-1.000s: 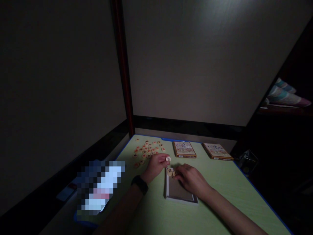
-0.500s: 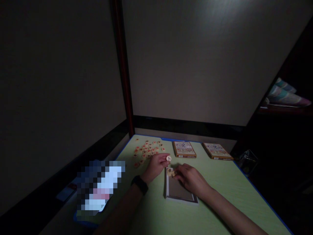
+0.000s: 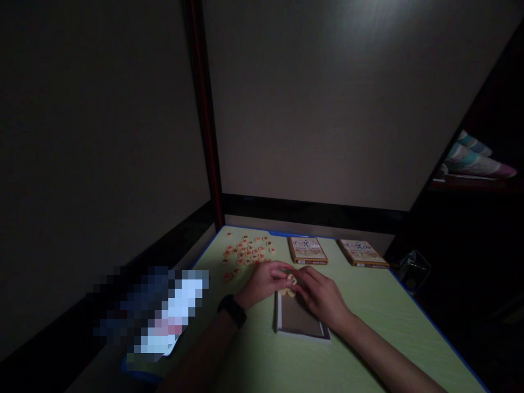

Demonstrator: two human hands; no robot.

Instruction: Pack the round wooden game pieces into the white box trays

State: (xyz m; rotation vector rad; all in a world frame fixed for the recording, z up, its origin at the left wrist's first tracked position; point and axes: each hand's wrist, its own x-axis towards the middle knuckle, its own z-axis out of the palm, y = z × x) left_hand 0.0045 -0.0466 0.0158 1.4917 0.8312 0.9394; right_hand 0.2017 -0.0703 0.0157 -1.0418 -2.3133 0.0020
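A round wooden Chinese chess piece [image 3: 291, 280] is pinched between the fingertips of both my hands, just over the far end of a shallow open box [image 3: 305, 316]. My left hand [image 3: 267, 282] comes at the piece from the left, its thumb under it and fingers curled. My right hand [image 3: 323, 295] meets it from the right, fingers bent and pressed close. Below them, other chess pieces [image 3: 290, 293] lie in the box's far left corner, partly hidden by my fingers. The box's bottom is brown and its walls are pale.
Loose chess pieces [image 3: 248, 252] with red and dark characters are scattered at the table's far left. Two flat printed boxes [image 3: 308, 250] lie along the back edge. A lit, blurred-out screen [image 3: 176, 305] is at the left. Walls stand behind and left of the green table [image 3: 368, 338].
My left hand has carried its chess piece right and slightly down to my right hand. My right fingers have left the piece in the box's corner and risen to meet it.
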